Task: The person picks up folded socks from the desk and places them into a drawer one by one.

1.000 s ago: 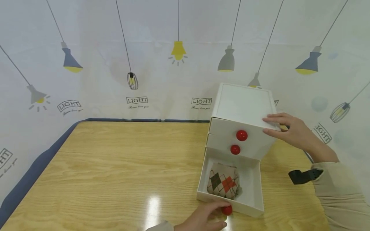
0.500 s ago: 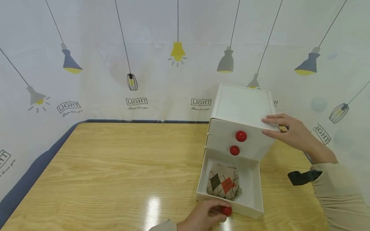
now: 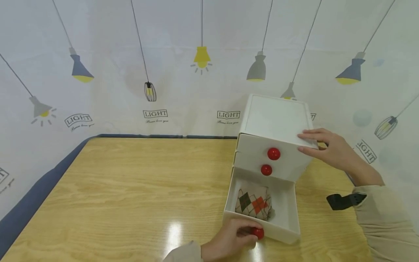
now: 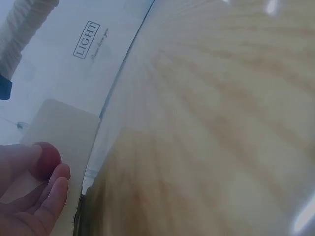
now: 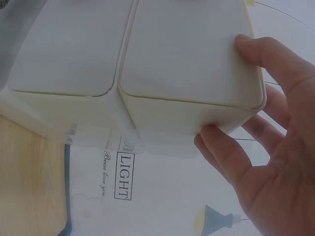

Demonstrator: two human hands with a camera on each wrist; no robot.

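Observation:
A white drawer unit (image 3: pixel 278 116) stands at the right of the table, its bottom drawer (image 3: pixel 284 218) pulled out. Inside that drawer lies a folded argyle sock-like cloth (image 3: pixel 252 203), beige with dark green and red diamonds. My left hand (image 3: pixel 229 236) pinches the red knob (image 3: pixel 258 233) on the drawer's front between thumb and fingers; the left wrist view shows this red knob (image 4: pixel 47 160) too. With my right hand (image 3: pixel 330 147) I hold the unit's upper right corner, fingers on top and thumb at the front. The right wrist view shows the thumb (image 5: pixel 261 49) on the front face.
Two closed drawers sit above, with a red upper knob (image 3: pixel 274 153) and a red middle knob (image 3: pixel 266 170). The wooden table (image 3: pixel 131 189) extends left. Behind it hangs a lamp-patterned backdrop (image 3: pixel 180 72). A black strap (image 3: pixel 345 201) sticks out from the right sleeve.
My left fingers have closed round the bottom knob. The drawer's front has shifted slightly upward and away in the head view. My right hand has stayed in place.

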